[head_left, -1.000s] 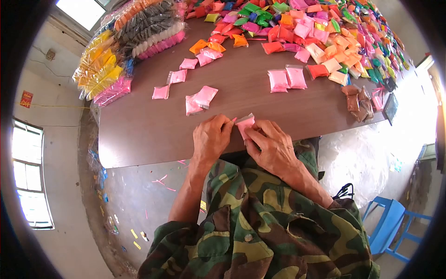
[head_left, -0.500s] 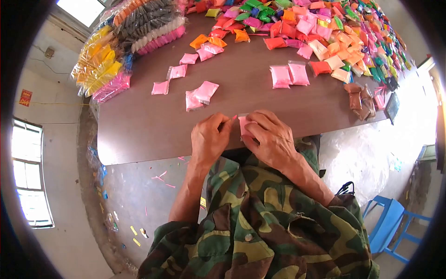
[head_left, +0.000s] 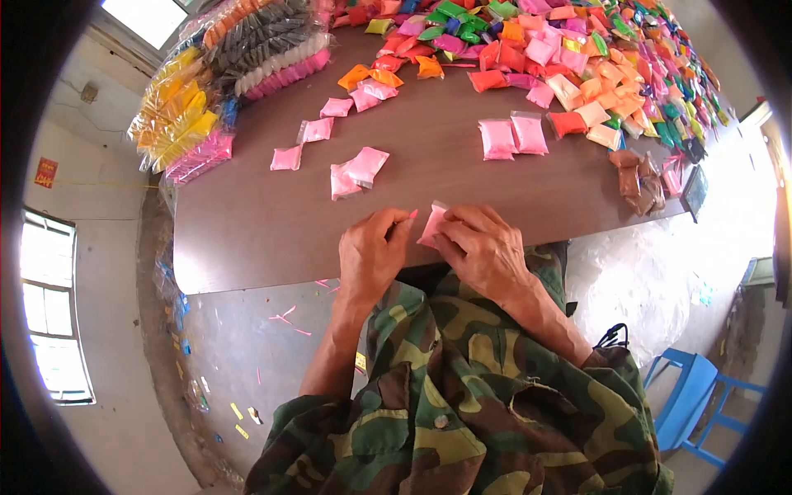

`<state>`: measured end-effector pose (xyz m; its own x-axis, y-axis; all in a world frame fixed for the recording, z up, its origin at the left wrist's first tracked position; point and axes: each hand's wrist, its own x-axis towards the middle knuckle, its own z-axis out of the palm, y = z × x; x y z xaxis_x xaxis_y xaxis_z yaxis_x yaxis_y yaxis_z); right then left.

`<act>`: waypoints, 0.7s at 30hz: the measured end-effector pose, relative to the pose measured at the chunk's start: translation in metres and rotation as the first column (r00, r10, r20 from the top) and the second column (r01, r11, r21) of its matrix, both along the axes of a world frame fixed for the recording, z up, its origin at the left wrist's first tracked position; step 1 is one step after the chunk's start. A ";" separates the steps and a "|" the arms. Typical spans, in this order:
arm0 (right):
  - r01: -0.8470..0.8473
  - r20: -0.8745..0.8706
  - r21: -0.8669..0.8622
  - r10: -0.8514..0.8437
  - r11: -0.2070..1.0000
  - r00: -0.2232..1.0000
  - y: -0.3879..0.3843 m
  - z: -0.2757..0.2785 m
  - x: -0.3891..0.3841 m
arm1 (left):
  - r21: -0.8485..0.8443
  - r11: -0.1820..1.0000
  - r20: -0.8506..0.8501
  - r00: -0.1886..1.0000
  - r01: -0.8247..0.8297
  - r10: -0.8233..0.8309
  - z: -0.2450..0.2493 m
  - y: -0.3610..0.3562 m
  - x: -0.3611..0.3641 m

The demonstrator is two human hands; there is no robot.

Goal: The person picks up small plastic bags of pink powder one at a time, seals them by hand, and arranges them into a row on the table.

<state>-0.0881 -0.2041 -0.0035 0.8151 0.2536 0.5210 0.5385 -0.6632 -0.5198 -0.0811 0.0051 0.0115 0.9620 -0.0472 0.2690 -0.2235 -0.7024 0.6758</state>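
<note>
My right hand (head_left: 483, 243) is closed on a small clear packet with pink filling (head_left: 431, 227), held tilted just above the table's front edge. My left hand (head_left: 373, 246) is closed beside it, a short gap away. A small bright pink piece (head_left: 413, 214) sticks out at its thumb and fingertip; its kind is too small to make out. Beyond my hands lie two overlapping pink packets (head_left: 367, 165) on the left and a pair of pink packets (head_left: 528, 132) on the right. Single pink packets (head_left: 285, 158) trail toward the back.
A large heap of coloured packets (head_left: 610, 74) covers the back right of the brown table (head_left: 256, 206). Rows of bagged packets (head_left: 264, 49) are stacked at the back left. Brown packets (head_left: 631, 181) lie near the right edge. A blue stool (head_left: 685, 396) stands on the floor, right.
The pink packet in my right hand has tilted, its top leaning right, and shows more of its face. My left hand has drawn slightly away from it.
</note>
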 end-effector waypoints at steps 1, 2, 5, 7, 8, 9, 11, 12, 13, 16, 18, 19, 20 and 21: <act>0.007 -0.001 0.007 -0.007 1.000 1.000 0.001 -0.001 -0.001 | -0.008 1.000 0.013 1.000 0.020 -0.020 0.003 -0.002 -0.004; 0.011 0.000 0.014 -0.011 1.000 1.000 0.002 -0.002 0.000 | -0.015 0.999 0.029 0.999 0.038 -0.037 0.006 -0.005 -0.007; 0.001 0.011 0.013 -0.001 1.000 1.000 0.003 -0.004 -0.001 | 0.062 0.997 0.093 0.994 0.053 -0.059 -0.004 -0.008 -0.017; -0.003 0.027 0.012 0.003 1.000 1.000 0.002 -0.005 -0.001 | 0.135 0.990 0.112 0.993 0.025 -0.041 -0.012 -0.006 -0.017; -0.001 0.036 0.016 0.001 1.000 0.999 0.002 -0.006 -0.001 | 0.167 0.986 0.107 0.994 -0.001 -0.017 -0.013 0.000 -0.015; -0.003 0.045 0.020 0.002 1.000 0.999 0.002 -0.007 -0.001 | 0.199 0.980 0.103 0.995 -0.030 0.010 -0.013 0.003 -0.015; 0.008 0.031 0.025 -0.009 1.000 0.999 0.002 -0.002 -0.002 | 0.140 0.990 0.093 0.996 -0.022 0.009 -0.006 0.003 -0.016; 0.010 0.020 0.030 -0.011 1.000 1.000 0.003 -0.002 -0.004 | 0.113 0.993 0.084 0.996 -0.020 0.011 -0.002 0.004 -0.018; 0.008 0.019 0.022 -0.009 1.000 1.000 0.004 -0.003 -0.004 | 0.078 0.997 0.095 0.995 -0.007 0.000 0.001 0.002 -0.020; 0.004 0.015 0.002 -0.004 1.000 1.000 0.003 -0.005 -0.004 | 0.050 0.998 0.124 0.991 0.035 -0.041 0.002 -0.011 -0.022; -0.007 0.007 0.000 0.007 1.000 1.000 0.002 -0.006 -0.004 | 0.143 0.988 0.128 0.989 0.053 -0.071 -0.006 -0.012 -0.024; -0.011 0.019 0.006 0.011 1.000 1.000 0.002 -0.007 -0.002 | 0.179 0.984 0.144 0.989 0.012 -0.038 -0.012 -0.008 -0.022; -0.013 0.030 0.012 0.013 1.000 0.999 0.002 -0.010 -0.002 | 0.216 0.976 0.161 0.987 -0.028 -0.007 -0.019 0.000 -0.018; -0.016 0.039 0.019 0.016 1.000 0.999 0.002 -0.012 -0.002 | 0.252 0.965 0.177 0.984 -0.069 0.024 -0.017 0.003 -0.016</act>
